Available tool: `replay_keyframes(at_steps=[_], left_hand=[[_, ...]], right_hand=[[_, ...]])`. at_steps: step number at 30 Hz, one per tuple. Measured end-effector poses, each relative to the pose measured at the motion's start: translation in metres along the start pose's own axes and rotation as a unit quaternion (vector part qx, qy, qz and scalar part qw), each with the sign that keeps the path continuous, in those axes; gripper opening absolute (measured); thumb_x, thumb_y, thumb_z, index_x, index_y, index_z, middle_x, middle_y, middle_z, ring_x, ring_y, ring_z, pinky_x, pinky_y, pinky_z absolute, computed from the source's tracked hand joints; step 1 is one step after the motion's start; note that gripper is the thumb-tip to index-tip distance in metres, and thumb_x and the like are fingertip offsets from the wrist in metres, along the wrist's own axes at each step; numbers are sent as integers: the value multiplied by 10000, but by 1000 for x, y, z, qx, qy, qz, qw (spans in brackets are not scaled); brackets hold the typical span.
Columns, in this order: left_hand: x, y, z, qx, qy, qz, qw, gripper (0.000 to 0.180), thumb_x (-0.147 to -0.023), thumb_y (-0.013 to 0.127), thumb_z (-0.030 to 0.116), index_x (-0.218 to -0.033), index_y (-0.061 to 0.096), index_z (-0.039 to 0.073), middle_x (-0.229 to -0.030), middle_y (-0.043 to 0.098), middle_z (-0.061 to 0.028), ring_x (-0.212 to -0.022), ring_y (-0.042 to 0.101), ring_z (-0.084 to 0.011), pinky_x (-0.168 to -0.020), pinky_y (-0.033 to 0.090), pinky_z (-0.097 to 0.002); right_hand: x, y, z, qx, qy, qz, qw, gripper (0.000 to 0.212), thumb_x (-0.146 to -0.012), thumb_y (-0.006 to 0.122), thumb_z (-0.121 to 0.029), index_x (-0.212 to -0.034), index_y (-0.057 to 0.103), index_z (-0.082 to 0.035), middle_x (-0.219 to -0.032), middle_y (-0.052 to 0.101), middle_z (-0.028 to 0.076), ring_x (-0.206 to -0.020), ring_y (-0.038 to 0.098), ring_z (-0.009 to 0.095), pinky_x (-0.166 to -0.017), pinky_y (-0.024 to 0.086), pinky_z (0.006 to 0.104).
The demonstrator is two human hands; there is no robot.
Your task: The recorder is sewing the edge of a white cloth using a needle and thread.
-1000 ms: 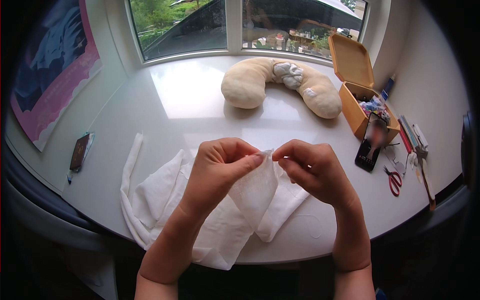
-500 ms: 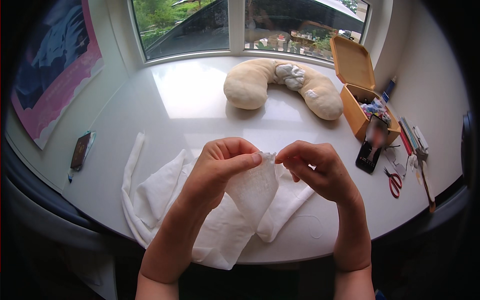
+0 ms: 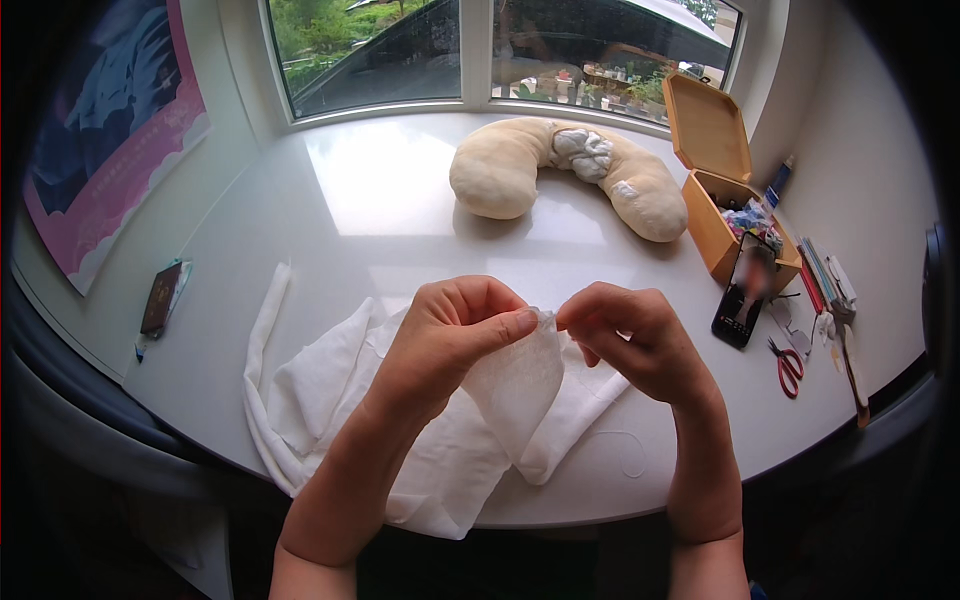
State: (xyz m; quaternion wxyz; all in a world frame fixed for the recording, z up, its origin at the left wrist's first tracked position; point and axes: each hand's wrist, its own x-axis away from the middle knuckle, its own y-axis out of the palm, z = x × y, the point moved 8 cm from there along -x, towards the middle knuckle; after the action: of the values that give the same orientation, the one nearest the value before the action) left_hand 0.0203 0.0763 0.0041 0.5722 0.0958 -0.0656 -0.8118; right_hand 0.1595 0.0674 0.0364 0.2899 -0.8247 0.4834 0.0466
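A pink and blue poster [image 3: 100, 140] leans on the wall at the far left, and below it a small dark booklet [image 3: 160, 298] lies near the edge of the white table [image 3: 380, 190]. A white cloth [image 3: 330, 385] spreads in loose folds over the table's near part, one long strip running up its left side. The left hand [image 3: 450, 335] is clenched on an upper fold of this cloth, the thumb pressed over the fabric's top edge, so that a flap hangs down from the pinch. Just beside it, the right hand [image 3: 635, 340] pinches the same raised edge between thumb and forefinger, the two hands almost touching above the table. A thin thread loop [image 3: 628, 455] lies on the table below the right wrist. Farther back rests a cream U-shaped neck pillow [image 3: 520, 170] with a crumpled white patch at its bend. To the right stands an open wooden box [image 3: 715, 215] holding coloured bits, a dark phone [image 3: 742, 305] leaning at its front, then red-handled scissors [image 3: 790, 362] near the table's right edge
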Motion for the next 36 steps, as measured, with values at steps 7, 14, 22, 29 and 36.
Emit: replay_keyframes(at_steps=[7, 14, 22, 29, 36], left_hand=[[0, -2, 7, -50, 44, 29, 997, 111, -772, 705, 111, -797, 632, 31, -716, 639, -38, -644, 573, -78, -658, 451, -212], [3, -3, 12, -94, 77, 52, 991, 105, -784, 676, 84, -809, 618, 1, -710, 630, -33, -633, 557, -52, -610, 444, -185], [6, 2, 17, -199, 100, 79, 972, 75, -786, 653, 50, -777, 620, -17, -663, 612, -12, -599, 524, -24, -537, 411, -165], [5, -1, 16, -143, 93, 66, 983, 69, -801, 624, 39, -810, 628, -29, -702, 624, -25, -638, 543, -34, -568, 430, -175], [1, 0, 6, -60, 31, 15, 998, 72, -777, 653, 66, -822, 629, 14, -745, 633, -40, -685, 569, -81, -684, 448, -216]], right_hand=[[3, -11, -6, 71, -5, 38, 997, 111, -837, 559, -5, -916, 636, -15, -644, 579, 14, -561, 509, 51, -525, 437, 213], [3, -11, -8, 93, -3, 45, 995, 112, -827, 565, -2, -913, 635, -8, -633, 581, 13, -550, 492, 42, -510, 424, 207], [4, -7, -12, 134, 11, 50, 990, 90, -815, 578, -13, -891, 628, -9, -623, 588, 66, -534, 526, 85, -516, 445, 235], [1, -10, -16, 171, -8, 56, 984, 81, -814, 588, -17, -888, 621, -16, -690, 634, 106, -578, 599, 160, -560, 480, 275], [3, -13, -6, 110, 8, 31, 993, 87, -832, 579, -17, -910, 617, -24, -680, 620, 62, -579, 565, 107, -555, 472, 245]])
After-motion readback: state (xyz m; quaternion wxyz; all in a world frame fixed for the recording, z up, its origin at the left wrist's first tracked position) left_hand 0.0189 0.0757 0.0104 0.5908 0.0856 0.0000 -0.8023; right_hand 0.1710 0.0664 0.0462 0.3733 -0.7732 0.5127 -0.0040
